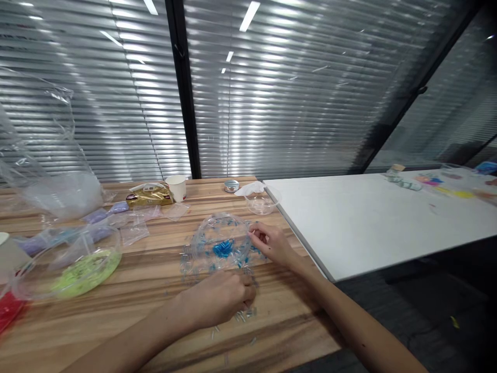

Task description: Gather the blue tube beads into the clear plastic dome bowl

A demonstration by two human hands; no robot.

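A clear plastic bowl (pixel 200 235) stands on the wooden table with small bright blue pieces (pixel 223 248) in its middle. Many short clear and blue tube-like pieces (pixel 244 315) lie scattered around it. My left hand (pixel 229 294) is low over the table in front of the bowl, fingers curled down among the loose clear pieces; what they hold, if anything, is hidden. At the bowl's right rim, my right hand (pixel 272 242) has thumb and forefinger pinched together. Whatever is between those fingertips is too small to make out.
On the left are a clear bowl of yellow-green material (pixel 87 272), purple packets (pixel 95 216) and a large plastic bag (pixel 62 191). Farther back stand a paper cup (pixel 177 188), a gold packet (pixel 150 196) and another clear bowl (pixel 261 205). A white table (pixel 349 223) adjoins on the right.
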